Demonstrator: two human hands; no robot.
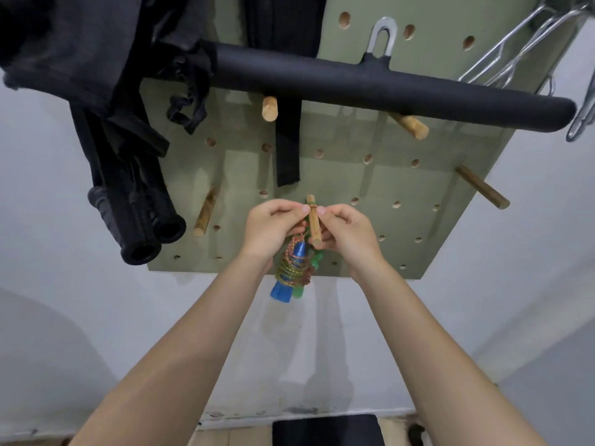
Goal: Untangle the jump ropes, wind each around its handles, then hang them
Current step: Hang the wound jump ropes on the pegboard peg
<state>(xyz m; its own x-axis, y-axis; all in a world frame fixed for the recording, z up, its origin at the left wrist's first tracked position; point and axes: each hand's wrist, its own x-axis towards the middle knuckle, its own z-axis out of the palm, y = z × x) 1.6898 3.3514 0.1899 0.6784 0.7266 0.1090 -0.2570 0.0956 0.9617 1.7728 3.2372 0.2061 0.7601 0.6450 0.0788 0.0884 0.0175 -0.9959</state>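
On the far left we see black foam tubes [151, 233] hanging down beside the green board with holes [370, 181]. A wooden peg [206, 212] sticks out just right of them. In the middle our left hand [270, 228] pinches a loop of rope at the middle peg [313, 220], fingers curled tight. Under that hand hangs the wound jump rope [291, 268], a bundle with a blue handle [281, 292] and a green handle [298, 291], low on the board. Our right hand [346, 235] pinches the other side of the loop, touching the same peg. A long black bar [386, 88] runs above. Far right, another peg [483, 187] sticks out, and metal hangers [528, 43] hang up high.
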